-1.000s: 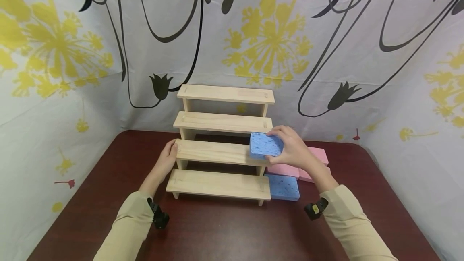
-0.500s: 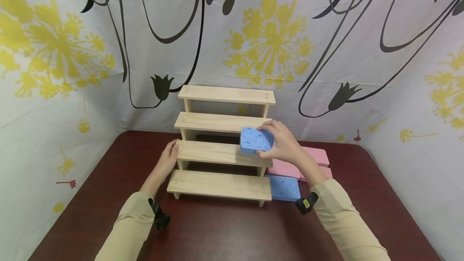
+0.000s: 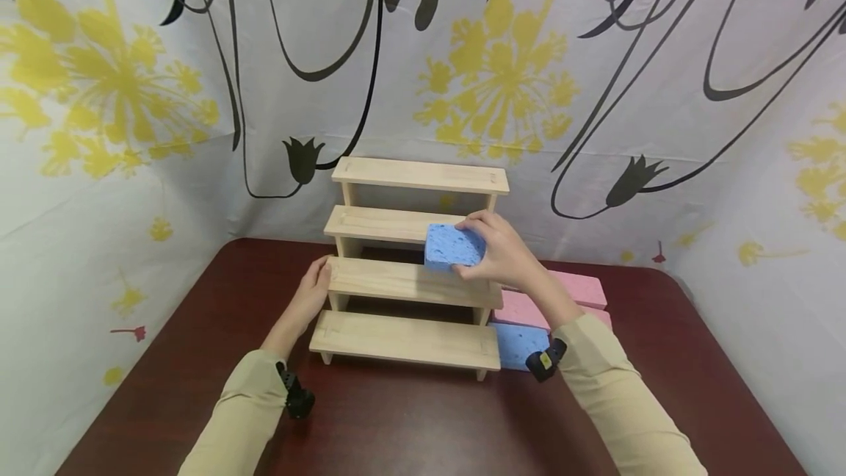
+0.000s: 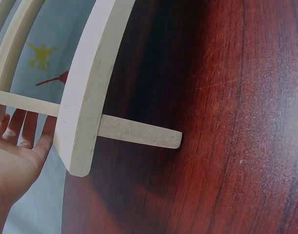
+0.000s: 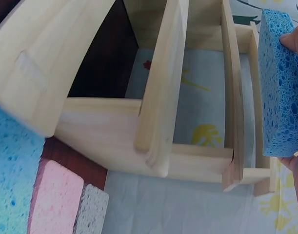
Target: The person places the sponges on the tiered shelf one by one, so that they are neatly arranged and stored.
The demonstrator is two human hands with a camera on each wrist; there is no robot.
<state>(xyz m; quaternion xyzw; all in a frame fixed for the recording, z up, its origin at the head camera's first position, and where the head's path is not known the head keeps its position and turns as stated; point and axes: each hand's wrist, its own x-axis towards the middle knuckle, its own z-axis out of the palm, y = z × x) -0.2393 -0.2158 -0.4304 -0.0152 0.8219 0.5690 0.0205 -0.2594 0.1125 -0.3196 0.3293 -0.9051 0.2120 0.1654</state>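
Between the thumb and fingers of my right hand (image 3: 499, 252) is a blue sponge (image 3: 452, 247), tilted above the third tier from the top of a wooden step rack (image 3: 403, 336). The right wrist view shows the porous sponge (image 5: 280, 83) up close, clear of the shelf boards. My left hand (image 3: 309, 296) rests against the left end of that same tier. From the left wrist camera, the left hand's fingers (image 4: 29, 129) reach up against the rack's side, loosely extended; its thumb is not clearly seen. The rack's tiers carry nothing.
Right of the rack, another blue sponge (image 3: 518, 344) lies on the dark red table (image 3: 396, 424), with several pink sponges (image 3: 578, 289) behind it, partly hidden by the right arm. A patterned cloth (image 3: 396, 94) hangs behind.
My right hand has carried the blue sponge leftward and slightly up, from the third tier's right end toward its middle. The left hand stays at the rack's end. The head view has shifted slightly.
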